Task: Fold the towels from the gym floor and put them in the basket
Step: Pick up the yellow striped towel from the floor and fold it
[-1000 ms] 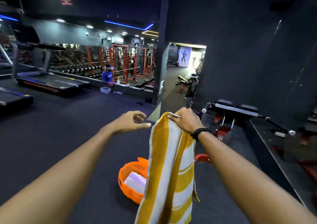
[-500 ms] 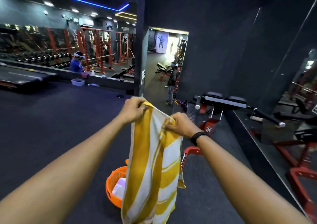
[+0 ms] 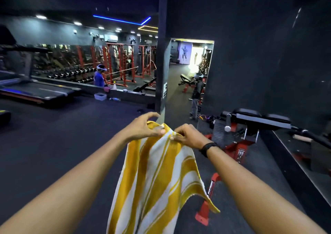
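Towel (image 3: 157, 176), yellow-and-white striped, hangs over the gym floor (image 3: 53, 144); our left hand (image 3: 143, 128) and right hand (image 3: 188, 135) pinch its top edge, now closer together. Basket no longer visible.

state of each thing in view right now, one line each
yellow and white striped towel: hanging unfolded, held up by its top edge
left hand: pinches the towel's top edge
right hand: pinches the top edge beside it
black wristband: on the right wrist

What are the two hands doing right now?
Left hand: pinching the top edge of the yellow striped towel.
Right hand: gripping the same towel edge.
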Demonstrator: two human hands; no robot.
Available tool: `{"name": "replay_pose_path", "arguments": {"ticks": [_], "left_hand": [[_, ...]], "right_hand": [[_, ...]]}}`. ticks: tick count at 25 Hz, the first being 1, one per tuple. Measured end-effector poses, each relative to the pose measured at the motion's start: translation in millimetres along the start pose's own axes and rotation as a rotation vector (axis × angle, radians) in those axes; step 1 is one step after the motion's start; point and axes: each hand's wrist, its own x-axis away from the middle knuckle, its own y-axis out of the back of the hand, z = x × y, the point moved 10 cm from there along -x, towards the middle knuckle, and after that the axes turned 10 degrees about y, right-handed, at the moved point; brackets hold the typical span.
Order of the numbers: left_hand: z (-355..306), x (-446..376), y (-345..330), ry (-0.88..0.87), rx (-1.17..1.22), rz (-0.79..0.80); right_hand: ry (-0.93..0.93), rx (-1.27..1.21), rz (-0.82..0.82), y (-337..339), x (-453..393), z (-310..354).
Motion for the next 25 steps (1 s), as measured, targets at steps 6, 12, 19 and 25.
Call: {"name": "replay_pose_path", "arguments": {"ticks": [6,12,19,25], "left_hand": [[-0.3,-45.9,-28.6,-0.080,-0.244,0.102],[21.1,-80.3,24.6,-0.056,-0.041,-0.103],[23.2,-104.8,51.0,-0.054,0.158,-0.045],[23.1,-118.9,69.0,-0.077,0.237,-0.039]], "right_hand": [[0.126,-0.101,0.027,-1.2,-44.6,-4.7],[-0.088,-0.118,0.276,-55.5,-36.8,-74.9],[-0.202,-0.298,-0.017,-65.3,-63.8,-75.3],[-0.181,-0.103,-0.079,-76.2,-100.6,-77.4]]}}
